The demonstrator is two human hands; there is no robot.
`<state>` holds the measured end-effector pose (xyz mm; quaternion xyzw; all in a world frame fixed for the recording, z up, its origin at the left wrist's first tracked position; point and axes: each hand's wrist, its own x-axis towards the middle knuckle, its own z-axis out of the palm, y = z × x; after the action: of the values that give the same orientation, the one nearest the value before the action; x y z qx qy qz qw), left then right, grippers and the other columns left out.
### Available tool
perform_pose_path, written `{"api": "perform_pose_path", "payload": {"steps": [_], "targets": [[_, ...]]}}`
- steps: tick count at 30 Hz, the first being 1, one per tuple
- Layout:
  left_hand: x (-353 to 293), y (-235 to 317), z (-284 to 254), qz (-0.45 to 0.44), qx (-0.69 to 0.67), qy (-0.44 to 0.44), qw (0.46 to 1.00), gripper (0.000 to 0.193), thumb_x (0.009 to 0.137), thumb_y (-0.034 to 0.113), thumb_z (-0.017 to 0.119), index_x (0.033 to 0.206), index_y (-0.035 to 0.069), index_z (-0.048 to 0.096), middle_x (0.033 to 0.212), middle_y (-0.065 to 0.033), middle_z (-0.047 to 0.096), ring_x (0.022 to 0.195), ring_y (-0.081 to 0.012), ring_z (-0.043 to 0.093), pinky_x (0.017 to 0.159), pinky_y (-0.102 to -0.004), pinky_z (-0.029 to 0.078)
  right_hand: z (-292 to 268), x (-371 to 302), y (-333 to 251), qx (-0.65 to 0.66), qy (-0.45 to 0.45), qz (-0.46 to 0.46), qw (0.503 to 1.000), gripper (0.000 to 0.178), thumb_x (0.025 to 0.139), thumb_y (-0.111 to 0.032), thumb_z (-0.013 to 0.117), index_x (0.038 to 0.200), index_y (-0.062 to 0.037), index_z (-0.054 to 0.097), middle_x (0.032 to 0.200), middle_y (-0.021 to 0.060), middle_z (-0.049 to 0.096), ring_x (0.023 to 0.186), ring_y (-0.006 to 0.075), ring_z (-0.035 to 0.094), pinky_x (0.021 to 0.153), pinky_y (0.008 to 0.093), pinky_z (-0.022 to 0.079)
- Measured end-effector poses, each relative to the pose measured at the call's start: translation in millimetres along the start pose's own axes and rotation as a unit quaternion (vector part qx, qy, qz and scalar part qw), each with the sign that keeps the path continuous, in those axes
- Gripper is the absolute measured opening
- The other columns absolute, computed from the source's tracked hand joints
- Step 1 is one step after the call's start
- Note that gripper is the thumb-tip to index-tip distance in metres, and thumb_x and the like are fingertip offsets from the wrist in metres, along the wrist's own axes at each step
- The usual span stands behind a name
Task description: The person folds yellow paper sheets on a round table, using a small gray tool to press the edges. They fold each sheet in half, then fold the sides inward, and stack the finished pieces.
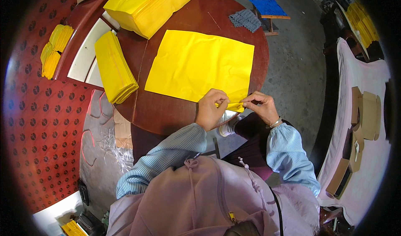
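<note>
A yellow sheet (200, 67), of paper or thin cloth, lies flat on the round dark-red table (204, 10). Its near right corner is gathered into small folds at the table's front edge. My left hand (212, 106) is closed on the near edge of the sheet, fingers curled. Just to its right, my right hand (263, 106) pinches the folded corner between thumb and fingers. A tall stack of yellow sheets (156, 8) stands at the far left of the table. Nearer, a narrow pile of folded yellow pieces (115, 67) lies along the table's left side.
A grey textured cloth (245, 20) lies at the table's far right edge. Behind it stands a stool with a blue woven top (267, 7). Opened cardboard boxes (369, 115) rest on a pink-covered surface at right. Yellow bundles (56, 48) sit on the left, by a red patterned covering (41, 123).
</note>
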<state>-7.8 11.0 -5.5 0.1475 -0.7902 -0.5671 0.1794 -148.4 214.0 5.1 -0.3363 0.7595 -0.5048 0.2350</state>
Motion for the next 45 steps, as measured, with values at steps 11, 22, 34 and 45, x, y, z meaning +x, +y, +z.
{"api": "perform_pose_path", "payload": {"steps": [11,22,34,45], "targets": [[22,-12,-39,-0.012,0.023,-0.029,0.999,0.009,0.090,0.004,0.077,0.096,-0.002,0.075,0.107,-0.0111,0.074,0.090,-0.0192,0.071,0.083,-0.0286,0.056,24,19,-17,-0.064,-0.012,-0.059,0.996,0.017,0.090,-0.009,0.082,0.106,-0.0032,0.082,0.091,0.0071,0.075,0.075,0.0139,0.068,0.069,0.0284,0.054],[20,-14,-37,-0.004,0.008,-0.044,0.999,0.008,0.091,0.003,0.076,0.098,-0.002,0.075,0.111,-0.0125,0.070,0.096,-0.0205,0.070,0.087,-0.0295,0.057,21,18,-17,-0.070,-0.020,-0.102,0.992,0.018,0.092,-0.010,0.081,0.109,-0.0055,0.082,0.094,0.0086,0.075,0.078,0.0195,0.070,0.072,0.0329,0.056],[18,-14,-36,0.008,0.014,-0.040,0.999,0.009,0.091,0.001,0.075,0.100,0.000,0.075,0.113,-0.0130,0.070,0.097,-0.0213,0.071,0.087,-0.0300,0.057,22,23,-18,-0.036,-0.028,-0.033,0.998,0.013,0.088,-0.010,0.085,0.099,-0.0033,0.082,0.087,0.0049,0.072,0.074,0.0119,0.066,0.067,0.0274,0.053],[15,-12,-31,0.068,0.060,-0.015,0.996,0.017,0.085,0.000,0.079,0.100,0.002,0.074,0.111,-0.0116,0.068,0.095,-0.0221,0.068,0.085,-0.0311,0.057,28,24,-11,0.023,0.003,0.017,1.000,0.011,0.087,-0.007,0.086,0.095,-0.0010,0.080,0.084,-0.0005,0.069,0.074,0.0058,0.061,0.067,0.0233,0.051]]}}
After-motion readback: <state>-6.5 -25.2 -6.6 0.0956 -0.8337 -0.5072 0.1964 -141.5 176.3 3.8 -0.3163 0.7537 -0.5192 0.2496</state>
